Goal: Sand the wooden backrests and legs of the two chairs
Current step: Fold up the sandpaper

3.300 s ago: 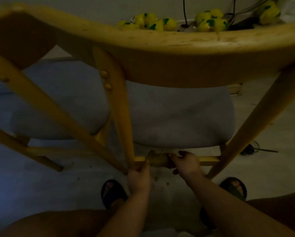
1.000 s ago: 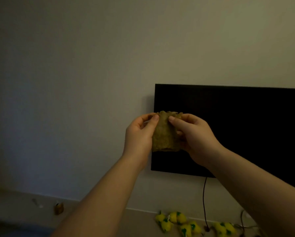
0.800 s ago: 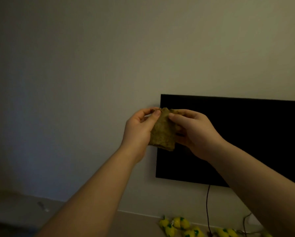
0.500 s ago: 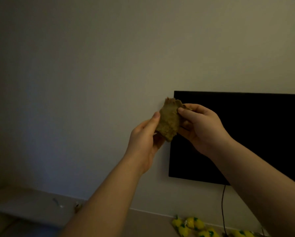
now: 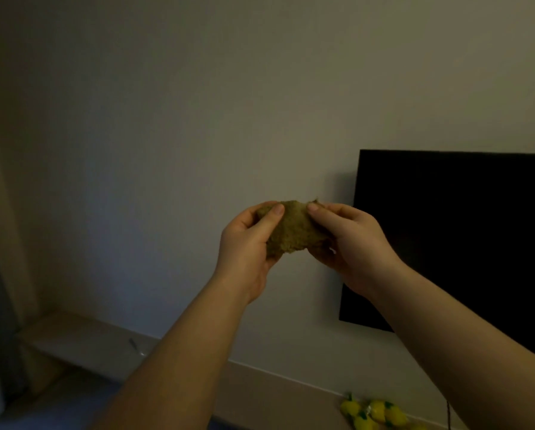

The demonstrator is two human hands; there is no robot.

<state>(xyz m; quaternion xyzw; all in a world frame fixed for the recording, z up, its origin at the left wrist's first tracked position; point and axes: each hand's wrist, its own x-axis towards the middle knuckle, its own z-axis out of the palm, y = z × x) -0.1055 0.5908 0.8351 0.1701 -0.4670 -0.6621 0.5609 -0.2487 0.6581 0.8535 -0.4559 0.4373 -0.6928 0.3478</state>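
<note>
A crumpled brown piece of sandpaper (image 5: 292,231) is held up in front of the wall at chest height, between both hands. My left hand (image 5: 248,243) pinches its left edge with thumb and fingers. My right hand (image 5: 351,240) pinches its right edge, fingers curled behind the sheet. The sheet is bent into an arch between them. Neither chair is in view.
A black wall-mounted screen (image 5: 464,237) hangs to the right, behind my right hand. Several yellow and green soft toys (image 5: 374,415) lie on the floor at the lower right, beside a dangling cable. A low pale shelf (image 5: 83,342) runs along the wall at the lower left.
The view rose from the chair's lower rail to the wall. Half a second ago the sheet hung upright from my right hand; now both hands pinch it and spread it sideways, lower in view.
</note>
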